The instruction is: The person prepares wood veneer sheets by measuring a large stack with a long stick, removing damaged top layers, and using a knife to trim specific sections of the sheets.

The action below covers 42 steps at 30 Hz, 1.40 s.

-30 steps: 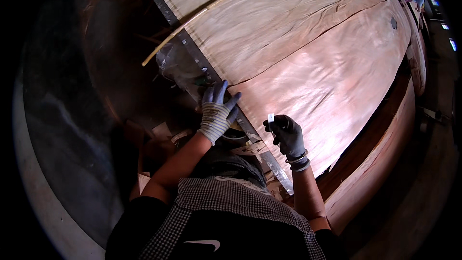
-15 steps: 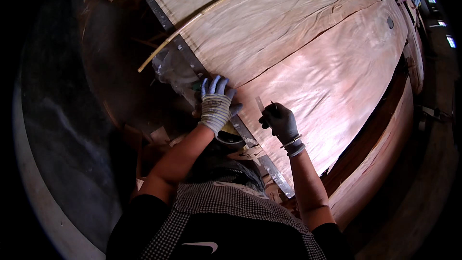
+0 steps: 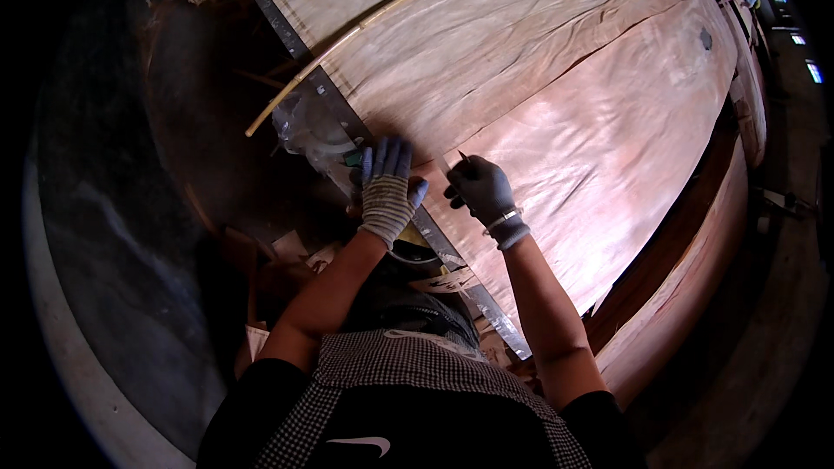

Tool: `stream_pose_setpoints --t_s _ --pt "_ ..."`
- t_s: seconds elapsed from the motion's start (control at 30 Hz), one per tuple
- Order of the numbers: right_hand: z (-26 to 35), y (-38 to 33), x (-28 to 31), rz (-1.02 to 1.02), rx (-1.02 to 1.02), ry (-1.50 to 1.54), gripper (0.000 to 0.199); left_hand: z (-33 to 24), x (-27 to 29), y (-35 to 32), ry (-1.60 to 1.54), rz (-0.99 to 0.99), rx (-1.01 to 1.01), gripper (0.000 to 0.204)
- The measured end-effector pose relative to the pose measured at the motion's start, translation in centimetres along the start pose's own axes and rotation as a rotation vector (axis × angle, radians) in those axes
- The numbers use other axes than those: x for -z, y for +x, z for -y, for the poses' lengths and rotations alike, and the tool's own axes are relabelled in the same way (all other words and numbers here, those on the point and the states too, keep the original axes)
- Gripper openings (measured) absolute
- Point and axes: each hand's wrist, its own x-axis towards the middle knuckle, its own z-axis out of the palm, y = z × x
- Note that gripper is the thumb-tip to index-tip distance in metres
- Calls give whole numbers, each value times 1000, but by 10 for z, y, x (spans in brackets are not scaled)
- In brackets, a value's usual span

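My left hand (image 3: pixel 388 187), in a striped knit glove with bluish fingers, lies with fingers stretched out at the near edge of a wood veneer sheet (image 3: pixel 573 174), over a dark metal strip (image 3: pixel 339 108). To its right, my right hand (image 3: pixel 484 191), in a dark grey glove, is closed on a thin flat blade (image 3: pixel 442 162) just above the veneer. The blade looks blurred, and its handle is hidden in the fist. A dark seam (image 3: pixel 556 78) in the veneer runs away from between the hands.
A thin bent yellowish stick (image 3: pixel 347 37) crosses the sheets and sticks out past the left edge. Clear plastic film (image 3: pixel 308 126) hangs beside the metal strip. Stacked veneer (image 3: pixel 682 287) stands at the right. Wood scraps (image 3: pixel 289 246) lie below my left hand.
My right hand has moved left and slightly away from me with the blade, closer to my left hand. The left hand stays at the edge, its fingers now closer together.
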Motion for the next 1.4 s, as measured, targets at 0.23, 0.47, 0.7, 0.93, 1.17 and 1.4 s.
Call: stream_pose_setpoints --t_s 0.23,0.47,0.7,0.93,1.17,1.4 --pt "-12 36 -13 11 -120 -124 44 -1 2 -1 43 34 -48 55" --pt "-23 41 -17 -23 -158 -67 28 5 -10 2 -102 78 -259 51" --pt "-43 9 6 84 -108 -309 19 6 -19 3 109 156 -319 46" --pt "-54 -3 13 48 -192 -61 16 0 16 13 -40 325 -403 40" --pt "-63 4 21 227 -94 -188 18 -4 20 13 -2 391 -394 42" --pt "-18 6 86 103 -173 -312 22 -7 26 12 -14 364 -376 41"
